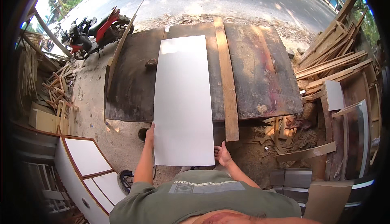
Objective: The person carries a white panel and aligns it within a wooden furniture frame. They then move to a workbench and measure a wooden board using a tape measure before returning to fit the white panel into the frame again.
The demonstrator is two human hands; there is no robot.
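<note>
A long white rectangular panel (183,102) lies lengthwise across a dark, worn wooden table (130,73), its near end jutting out over the table's front edge toward my body. My left hand (150,135) grips the panel's left edge, with its fingers partly hidden beneath. Close to the near right corner, my right hand (223,155) is open beside the right edge, its thumb raised and its fingertips at the edge. Whether those fingertips reach under the panel is hard to see. To the right, a narrow wooden plank (226,81) runs across the tabletop and overhangs its front.
A red and black motorbike (101,31) is parked left of the table. Scrap timber (331,71) is piled at the right, with more wood pieces (57,88) at the left. A white cabinet with brown trim (88,157) stands at the near left. Beyond lies a road (227,0).
</note>
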